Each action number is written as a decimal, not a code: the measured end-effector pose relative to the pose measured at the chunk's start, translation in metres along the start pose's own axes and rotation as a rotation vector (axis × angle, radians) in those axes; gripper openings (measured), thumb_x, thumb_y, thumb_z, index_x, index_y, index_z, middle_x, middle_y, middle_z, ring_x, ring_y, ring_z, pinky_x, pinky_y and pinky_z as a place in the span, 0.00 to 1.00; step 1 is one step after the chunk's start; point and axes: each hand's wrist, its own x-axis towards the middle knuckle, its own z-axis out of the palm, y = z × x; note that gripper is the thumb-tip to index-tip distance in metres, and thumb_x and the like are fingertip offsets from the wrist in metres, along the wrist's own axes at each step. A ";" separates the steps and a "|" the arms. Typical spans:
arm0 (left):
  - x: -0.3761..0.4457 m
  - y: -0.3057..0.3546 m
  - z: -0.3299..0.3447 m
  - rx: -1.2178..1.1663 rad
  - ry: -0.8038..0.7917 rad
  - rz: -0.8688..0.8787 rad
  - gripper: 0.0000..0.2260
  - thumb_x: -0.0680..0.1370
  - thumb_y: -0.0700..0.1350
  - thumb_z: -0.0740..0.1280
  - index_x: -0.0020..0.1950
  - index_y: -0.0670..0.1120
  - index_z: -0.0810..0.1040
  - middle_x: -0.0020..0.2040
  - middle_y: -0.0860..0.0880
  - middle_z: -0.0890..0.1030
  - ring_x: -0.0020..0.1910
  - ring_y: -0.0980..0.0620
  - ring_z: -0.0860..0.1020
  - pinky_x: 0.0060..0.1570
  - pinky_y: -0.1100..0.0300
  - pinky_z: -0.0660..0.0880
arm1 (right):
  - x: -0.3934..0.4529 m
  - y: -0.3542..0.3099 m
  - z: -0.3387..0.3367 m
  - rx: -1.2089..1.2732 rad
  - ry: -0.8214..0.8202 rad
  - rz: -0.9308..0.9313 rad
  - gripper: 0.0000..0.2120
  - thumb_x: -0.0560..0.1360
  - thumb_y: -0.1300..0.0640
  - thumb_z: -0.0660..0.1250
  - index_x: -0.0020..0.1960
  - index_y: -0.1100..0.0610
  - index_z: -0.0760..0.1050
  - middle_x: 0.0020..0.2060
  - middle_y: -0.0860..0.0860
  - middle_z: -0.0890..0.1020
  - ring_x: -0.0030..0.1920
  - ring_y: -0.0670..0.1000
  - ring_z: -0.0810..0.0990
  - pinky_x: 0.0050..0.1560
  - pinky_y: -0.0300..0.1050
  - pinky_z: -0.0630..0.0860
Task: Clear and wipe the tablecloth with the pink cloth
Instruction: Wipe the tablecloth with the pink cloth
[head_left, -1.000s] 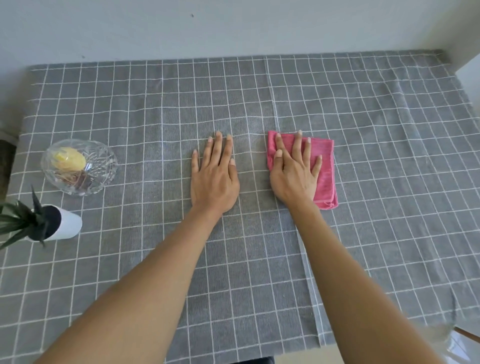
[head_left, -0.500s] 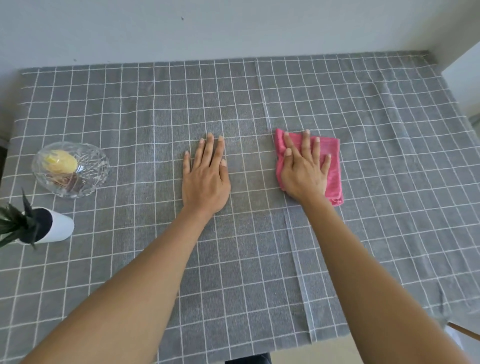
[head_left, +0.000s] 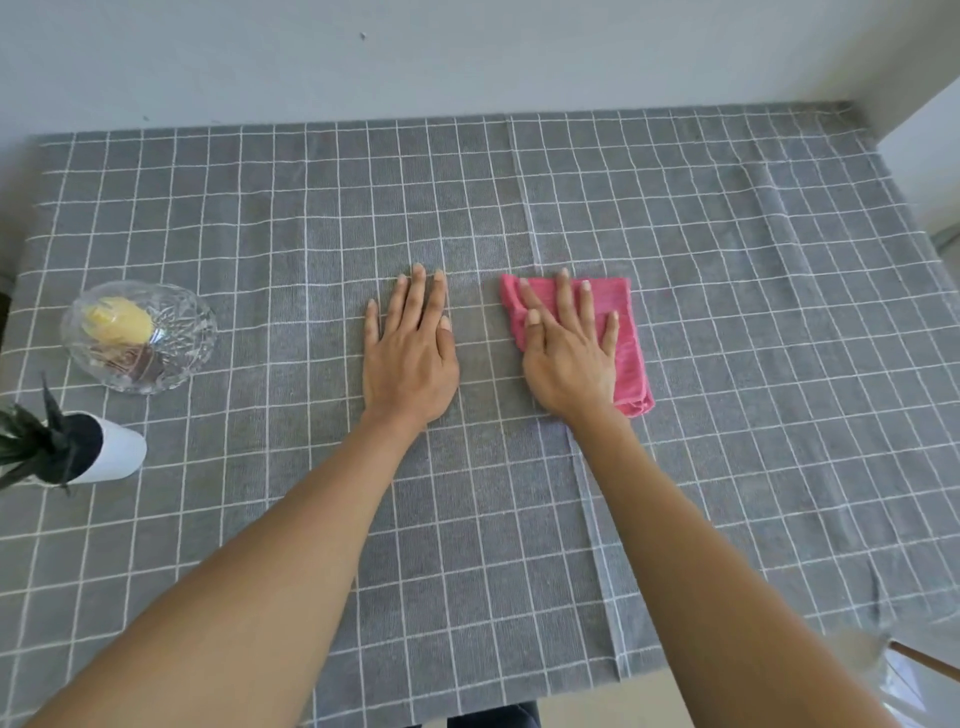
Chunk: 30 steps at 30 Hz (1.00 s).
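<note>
Grey woven fabric crossed by thin white grid lines covers the desk: this tablecloth (head_left: 727, 312) lies mostly flat, with a straight crease running from the far edge toward us near the middle and soft ripples at its right side. We see a pale, smooth wall (head_left: 467, 57) behind it.

Our two bare forearms reach in from below. Our left hand (head_left: 410, 358) lies palm down on the cloth near the centre, fingers (head_left: 415, 296) straight and close together, holding nothing. Our right hand (head_left: 569, 358) presses flat on the pink cloth (head_left: 626, 353), fingers straight and slightly spread over it, not curled round it.

The pink cloth is a folded, roughly rectangular piece with a soft, fuzzy nap, lying on the tablecloth just right of the crease, its right edge and near corner showing past the hand.

At the left sits a cut-glass bowl (head_left: 182, 332), round and faceted, with something pale yellow inside. Nearer us, a smooth white cylindrical pot (head_left: 122, 452) holds a dark spiky plant (head_left: 26, 441).
</note>
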 end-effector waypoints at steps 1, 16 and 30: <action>0.000 0.000 0.000 0.000 -0.002 -0.001 0.23 0.83 0.49 0.45 0.79 0.51 0.46 0.79 0.51 0.46 0.78 0.53 0.44 0.75 0.48 0.40 | 0.004 0.007 -0.003 -0.003 0.022 0.055 0.23 0.82 0.44 0.38 0.77 0.37 0.47 0.78 0.46 0.41 0.77 0.51 0.36 0.72 0.57 0.30; 0.001 0.001 0.001 0.000 0.000 0.002 0.23 0.83 0.50 0.44 0.79 0.51 0.46 0.79 0.51 0.46 0.78 0.54 0.44 0.74 0.49 0.39 | -0.003 0.000 0.003 -0.012 -0.028 -0.082 0.22 0.82 0.43 0.38 0.76 0.34 0.46 0.77 0.44 0.40 0.76 0.49 0.35 0.71 0.54 0.28; -0.033 -0.058 -0.030 -0.124 -0.057 -0.017 0.23 0.84 0.48 0.44 0.78 0.48 0.42 0.79 0.50 0.44 0.78 0.54 0.43 0.75 0.51 0.38 | -0.010 0.000 -0.001 0.133 0.016 0.172 0.22 0.83 0.47 0.41 0.77 0.37 0.50 0.79 0.47 0.42 0.77 0.51 0.37 0.72 0.59 0.32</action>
